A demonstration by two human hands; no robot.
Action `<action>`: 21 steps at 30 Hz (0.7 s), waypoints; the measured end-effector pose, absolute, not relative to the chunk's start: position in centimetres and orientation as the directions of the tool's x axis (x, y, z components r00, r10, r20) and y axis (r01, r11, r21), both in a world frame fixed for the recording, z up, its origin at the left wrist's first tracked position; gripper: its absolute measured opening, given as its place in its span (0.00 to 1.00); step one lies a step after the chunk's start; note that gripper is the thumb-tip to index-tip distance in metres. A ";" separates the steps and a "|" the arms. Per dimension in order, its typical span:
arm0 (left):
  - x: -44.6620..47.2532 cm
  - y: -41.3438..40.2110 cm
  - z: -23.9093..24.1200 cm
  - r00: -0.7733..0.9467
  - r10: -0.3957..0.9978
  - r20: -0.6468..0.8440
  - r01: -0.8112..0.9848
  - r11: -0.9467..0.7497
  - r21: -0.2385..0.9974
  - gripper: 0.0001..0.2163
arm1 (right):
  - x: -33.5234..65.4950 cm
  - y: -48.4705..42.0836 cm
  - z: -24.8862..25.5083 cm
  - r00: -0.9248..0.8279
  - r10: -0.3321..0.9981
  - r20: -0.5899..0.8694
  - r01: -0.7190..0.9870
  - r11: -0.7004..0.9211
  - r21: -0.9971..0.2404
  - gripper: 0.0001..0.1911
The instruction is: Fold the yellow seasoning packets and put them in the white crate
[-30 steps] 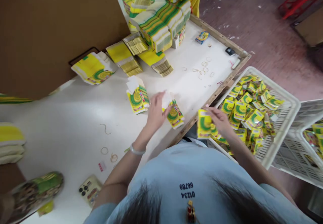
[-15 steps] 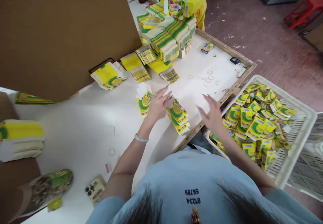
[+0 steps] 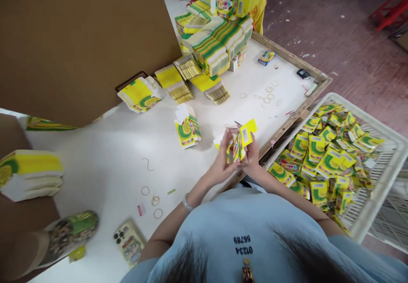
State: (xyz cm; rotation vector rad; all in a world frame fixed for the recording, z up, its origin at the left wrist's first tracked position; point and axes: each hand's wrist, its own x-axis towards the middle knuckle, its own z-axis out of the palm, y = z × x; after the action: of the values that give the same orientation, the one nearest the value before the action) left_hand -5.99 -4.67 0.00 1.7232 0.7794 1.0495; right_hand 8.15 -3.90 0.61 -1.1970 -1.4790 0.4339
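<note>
One white table (image 3: 111, 159) spans the view, with one sheet of cardboard (image 3: 79, 49) at ten o'clock from the pack (image 3: 245, 134) in the hands. One crate (image 3: 381, 191) sits past the table's edge, between three and four, its packs (image 3: 316, 147) too heaped to count. One stack (image 3: 219, 41) of cartons rises near half past eleven; three bundles (image 3: 168, 75) of card lie near eleven. One open-flapped box (image 3: 188, 134) is between nine and ten, one phone (image 3: 130, 244) between seven and eight. The pack is above the table's near edge: the left hand (image 3: 221, 164) curls around one side, the right hand (image 3: 253, 153) grips the other. Whether they hold a second, I cannot tell. It looks light, of thin, smooth card that should crease if squeezed and may slide slightly; opposite sides, clear of the flap, seem the best hold. One blue carton (image 3: 267, 57) lies at half past twelve, one key fob (image 3: 303, 74) past one, and at least three bands (image 3: 155, 200) at eight.
</note>
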 end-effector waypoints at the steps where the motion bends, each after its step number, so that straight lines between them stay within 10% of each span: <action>1: -5.5 -5.3 -0.3 0.458 0.840 0.292 0.046 -0.351 0.935 0.40 | 8.1 -4.1 0.9 0.161 0.852 0.498 0.421 0.396 -0.816 0.22; 8: -5.3 -6.7 0.2 0.239 0.963 0.129 0.169 -0.172 0.970 0.23 | 7.8 -4.7 2.1 0.232 0.951 0.202 0.175 0.163 -0.971 0.16; 15: -5.9 -9.4 -0.4 0.124 0.986 -0.111 0.052 0.105 0.993 0.28 | 7.3 -6.5 1.1 0.209 0.971 -0.115 -0.133 -0.088 -0.987 0.21; 21: -6.9 -11.5 -0.9 0.262 0.956 -0.128 -0.155 0.173 0.973 0.37 | 9.2 -9.7 -0.3 0.127 0.992 0.021 -0.025 0.025 -0.999 0.16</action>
State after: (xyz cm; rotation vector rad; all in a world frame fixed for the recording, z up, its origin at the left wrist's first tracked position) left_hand -6.94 -11.54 -0.88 1.0809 0.9665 0.9938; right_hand 9.22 -9.73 -0.34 -1.2304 -1.1071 1.1110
